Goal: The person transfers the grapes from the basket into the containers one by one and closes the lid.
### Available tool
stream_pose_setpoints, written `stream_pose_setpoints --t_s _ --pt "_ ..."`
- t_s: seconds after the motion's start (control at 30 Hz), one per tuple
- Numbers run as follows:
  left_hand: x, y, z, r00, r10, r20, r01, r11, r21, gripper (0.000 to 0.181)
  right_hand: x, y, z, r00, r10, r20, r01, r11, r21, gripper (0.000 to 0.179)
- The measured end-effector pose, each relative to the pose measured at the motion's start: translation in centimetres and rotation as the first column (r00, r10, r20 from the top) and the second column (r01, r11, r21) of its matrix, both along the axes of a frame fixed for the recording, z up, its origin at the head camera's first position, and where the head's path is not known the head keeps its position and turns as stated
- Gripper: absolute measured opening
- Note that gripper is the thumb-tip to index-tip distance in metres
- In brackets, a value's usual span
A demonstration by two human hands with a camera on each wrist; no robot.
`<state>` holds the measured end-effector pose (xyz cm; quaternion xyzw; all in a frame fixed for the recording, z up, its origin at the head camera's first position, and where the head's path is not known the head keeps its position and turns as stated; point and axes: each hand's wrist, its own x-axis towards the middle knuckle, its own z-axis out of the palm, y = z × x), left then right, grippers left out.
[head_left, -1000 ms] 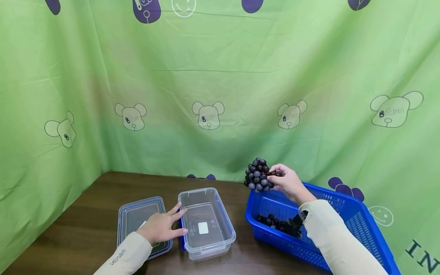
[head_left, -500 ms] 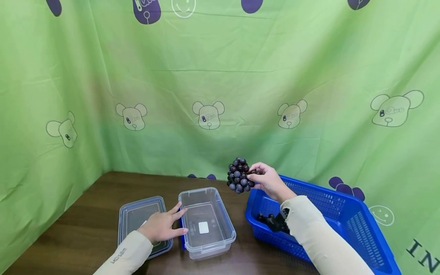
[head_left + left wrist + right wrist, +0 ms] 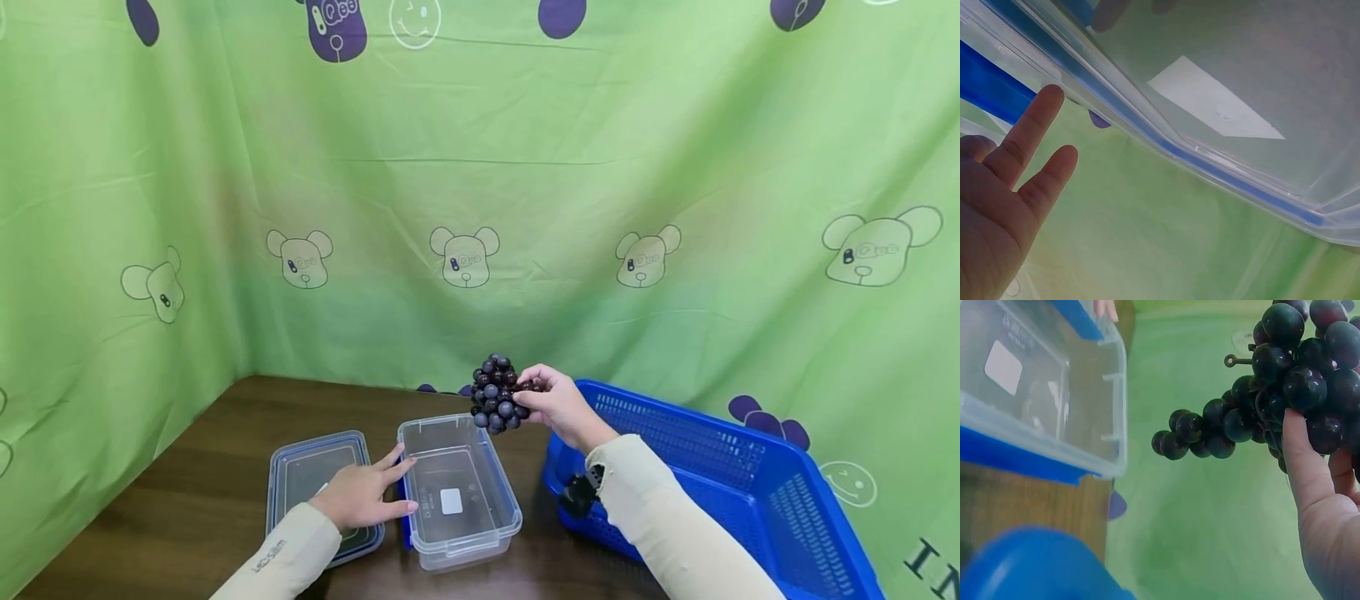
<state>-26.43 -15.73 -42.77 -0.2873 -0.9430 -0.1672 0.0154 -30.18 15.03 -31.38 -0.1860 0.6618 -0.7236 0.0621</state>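
Note:
My right hand point(image 3: 558, 407) pinches a bunch of dark grapes point(image 3: 495, 400) between thumb and fingers, above the far right corner of the clear plastic food box point(image 3: 468, 546). In the right wrist view, the bunch point(image 3: 1304, 387) tapers into a narrower tail, and a small stem loop sticks out. The lidless box has a white label on its floor. Straight, spread fingers of my left hand point(image 3: 363, 497) touch the box's left side by a blue latch. Beneath that hand lies the clear lid point(image 3: 300, 462) with a blue seal, partly hidden by hand and sleeve.
A large blue perforated basket point(image 3: 720, 433) stands right of the box, partly covered by my right sleeve. A black wrist camera point(image 3: 577, 496) hangs under the right wrist. The brown table point(image 3: 187, 467) meets a green printed curtain point(image 3: 450, 183) at the back.
My right hand has carried the grapes leftward from above the basket to the box's far right corner. Dark grapes seen low in the basket are out of sight now. The left hand stays put.

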Motion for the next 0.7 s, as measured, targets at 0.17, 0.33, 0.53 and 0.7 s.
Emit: stream_pose_setpoints --t_s 0.17,0.33,0.53,0.7 --pt "-0.1 -0.1 0.0 1.000 -0.004 0.000 0.004 1.000 0.001 0.071 0.0 -1.3 -0.6 1.000 0.027 0.006 -0.027 0.999 -0.024 0.023" --pt "-0.2 -0.3 -0.1 1.000 0.001 0.004 -0.001 1.000 -0.008 0.070 0.0 -2.5 -1.4 0.998 0.060 0.010 -0.059 0.997 -0.056 0.024" --pt "-0.2 -0.3 0.0 1.000 0.000 -0.006 0.000 1.000 -0.002 0.069 0.0 -3.8 -2.4 0.995 0.095 0.018 -0.093 0.992 -0.084 0.025" --pt "-0.2 -0.1 -0.1 1.000 0.000 -0.006 0.000 1.000 -0.004 0.068 0.1 -4.4 -3.5 0.993 0.109 0.032 -0.106 0.991 -0.085 0.026"
